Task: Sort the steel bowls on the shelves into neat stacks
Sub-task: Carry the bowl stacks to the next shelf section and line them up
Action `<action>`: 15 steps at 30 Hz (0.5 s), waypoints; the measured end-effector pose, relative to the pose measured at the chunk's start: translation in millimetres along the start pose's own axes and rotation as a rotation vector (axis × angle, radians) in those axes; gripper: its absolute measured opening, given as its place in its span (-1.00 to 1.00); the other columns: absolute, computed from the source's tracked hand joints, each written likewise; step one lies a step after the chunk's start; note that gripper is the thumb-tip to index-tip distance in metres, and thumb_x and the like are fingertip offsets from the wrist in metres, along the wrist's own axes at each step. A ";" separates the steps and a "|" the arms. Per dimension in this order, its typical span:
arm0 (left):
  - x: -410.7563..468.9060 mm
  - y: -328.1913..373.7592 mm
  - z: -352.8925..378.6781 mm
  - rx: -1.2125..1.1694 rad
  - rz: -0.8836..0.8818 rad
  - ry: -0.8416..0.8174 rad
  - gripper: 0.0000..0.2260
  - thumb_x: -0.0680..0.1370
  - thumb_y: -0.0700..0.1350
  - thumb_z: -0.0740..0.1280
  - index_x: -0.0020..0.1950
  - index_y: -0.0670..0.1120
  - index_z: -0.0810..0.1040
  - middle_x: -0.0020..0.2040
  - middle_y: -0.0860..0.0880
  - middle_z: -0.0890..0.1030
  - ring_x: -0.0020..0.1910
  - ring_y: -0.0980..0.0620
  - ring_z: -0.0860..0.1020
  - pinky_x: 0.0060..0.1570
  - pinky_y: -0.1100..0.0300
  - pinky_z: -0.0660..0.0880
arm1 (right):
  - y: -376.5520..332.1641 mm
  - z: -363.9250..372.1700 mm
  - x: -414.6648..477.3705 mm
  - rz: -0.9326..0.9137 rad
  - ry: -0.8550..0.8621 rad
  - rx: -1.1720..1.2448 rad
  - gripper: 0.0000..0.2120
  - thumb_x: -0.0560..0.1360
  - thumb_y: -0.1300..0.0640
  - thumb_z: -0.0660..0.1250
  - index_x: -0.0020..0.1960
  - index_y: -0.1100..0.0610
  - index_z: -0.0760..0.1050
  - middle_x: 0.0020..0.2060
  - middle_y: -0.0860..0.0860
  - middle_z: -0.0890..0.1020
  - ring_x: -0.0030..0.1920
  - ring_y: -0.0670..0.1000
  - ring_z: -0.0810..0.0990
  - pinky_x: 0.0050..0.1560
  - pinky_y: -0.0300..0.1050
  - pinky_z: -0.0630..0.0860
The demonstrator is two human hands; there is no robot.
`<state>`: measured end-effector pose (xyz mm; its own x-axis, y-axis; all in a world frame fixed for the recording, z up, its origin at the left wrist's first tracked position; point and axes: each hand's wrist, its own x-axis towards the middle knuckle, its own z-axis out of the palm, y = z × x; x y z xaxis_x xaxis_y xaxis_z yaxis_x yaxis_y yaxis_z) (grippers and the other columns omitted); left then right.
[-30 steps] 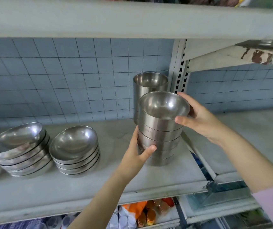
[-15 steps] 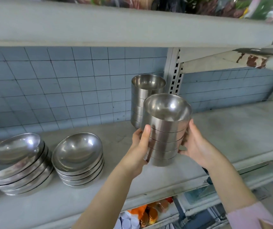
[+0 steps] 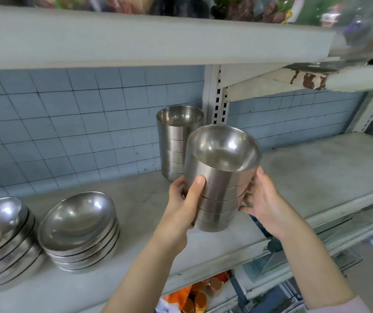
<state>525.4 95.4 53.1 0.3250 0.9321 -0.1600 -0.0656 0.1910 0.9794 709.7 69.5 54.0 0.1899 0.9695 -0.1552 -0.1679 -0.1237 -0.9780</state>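
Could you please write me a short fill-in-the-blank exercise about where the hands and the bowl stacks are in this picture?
1. The ____ of the left hand presses on the front of the held stack of deep bowls.
2. The right hand grips that stack on its ____ side.
3. A second stack of deep bowls stands ____ the held one, by the tiled wall.
4. The shallow bowl stacks sit on the shelf to the ____ of it.

Missing words: thumb; right; behind; left.
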 end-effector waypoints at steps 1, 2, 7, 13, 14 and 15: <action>-0.6 3.4 10.5 -0.003 0.005 0.000 -0.45 0.41 0.32 0.22 0.33 0.15 0.25 0.07 0.11 0.48 -0.01 0.24 0.47 -0.19 0.22 0.42 | -4.4 -9.7 -0.9 -0.011 -0.004 -0.003 -0.35 0.38 -0.43 0.12 0.32 -0.10 0.45 0.23 0.00 0.60 0.16 0.04 0.56 0.31 0.18 0.46; 0.2 5.4 22.2 -0.006 0.010 -0.003 -0.42 0.36 0.34 0.22 0.32 0.15 0.26 0.07 0.09 0.49 0.00 0.23 0.48 -0.19 0.22 0.42 | -9.3 -20.8 -1.3 -0.019 -0.005 -0.008 -0.37 0.39 -0.45 0.12 0.32 -0.12 0.44 0.24 -0.01 0.60 0.20 0.06 0.56 0.31 0.19 0.46; 12.3 5.2 96.4 -0.024 0.009 0.014 -0.19 0.25 0.48 0.28 0.39 0.11 0.27 0.14 0.05 0.49 0.08 0.15 0.50 -0.10 0.13 0.47 | -32.4 -92.4 5.0 -0.047 -0.015 -0.055 -0.31 0.36 -0.38 0.06 0.38 -0.09 0.40 0.22 0.00 0.60 0.16 0.04 0.56 0.12 0.08 0.48; 33.2 -7.7 191.6 -0.084 0.010 0.091 -0.27 0.32 0.47 0.27 0.33 0.05 0.34 0.04 0.05 0.53 -0.06 0.22 0.55 -0.11 0.12 0.51 | -47.6 -182.9 29.5 0.001 -0.049 -0.096 -0.37 0.34 -0.45 0.09 0.29 -0.16 0.45 0.21 -0.04 0.61 0.19 0.02 0.57 0.12 0.08 0.49; 36.7 -10.5 204.3 -0.085 0.007 0.109 -0.26 0.32 0.48 0.25 0.34 0.07 0.32 0.05 0.05 0.52 -0.01 0.19 0.54 -0.11 0.11 0.50 | -48.3 -195.4 33.9 0.005 -0.063 -0.101 -0.37 0.34 -0.43 0.09 0.28 -0.16 0.46 0.19 -0.04 0.62 0.18 0.02 0.57 0.11 0.08 0.49; 40.3 -14.5 215.0 -0.093 -0.006 0.126 -0.25 0.31 0.48 0.25 0.36 0.09 0.30 0.07 0.05 0.52 0.03 0.17 0.53 -0.11 0.10 0.49 | -47.9 -206.8 38.5 0.008 -0.077 -0.104 -0.37 0.35 -0.45 0.09 0.28 -0.15 0.47 0.16 -0.04 0.63 0.15 0.02 0.58 0.10 0.07 0.49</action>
<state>742.3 64.0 59.0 0.2049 0.9609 -0.1862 -0.1526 0.2193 0.9636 925.1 68.9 66.0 0.1139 0.9812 -0.1555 -0.0667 -0.1486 -0.9866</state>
